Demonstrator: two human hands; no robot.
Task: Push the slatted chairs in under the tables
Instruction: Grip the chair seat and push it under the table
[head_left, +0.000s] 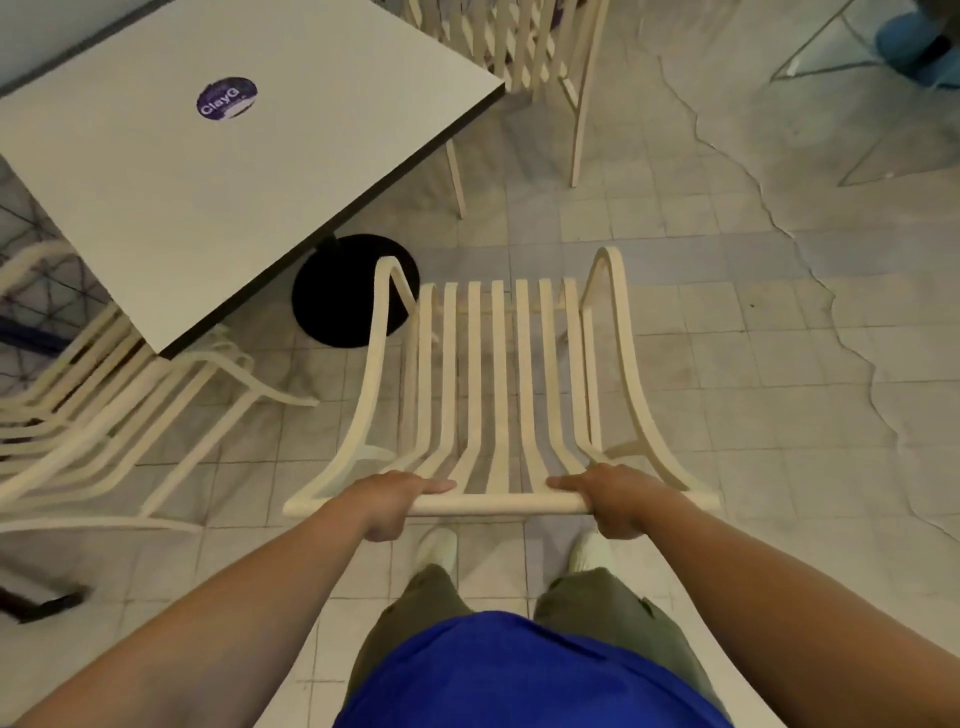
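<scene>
A cream slatted chair (498, 384) stands on the tiled floor in front of me, its seat pointing away. My left hand (395, 501) grips the left part of its top back rail (498, 504). My right hand (613, 499) grips the right part of the same rail. The white square table (218, 171) with a purple round sticker lies to the upper left. Its black round base (337, 306) sits just left of the chair's front. The chair's left armrest tip is close to the table's near edge, outside the tabletop.
Another slatted chair (104, 415) is tucked under the table's left corner. A third chair (524, 57) stands beyond the table's far corner. A dark table foot (41, 603) shows at the left edge. My feet stand right behind the chair. Open tiled floor lies right.
</scene>
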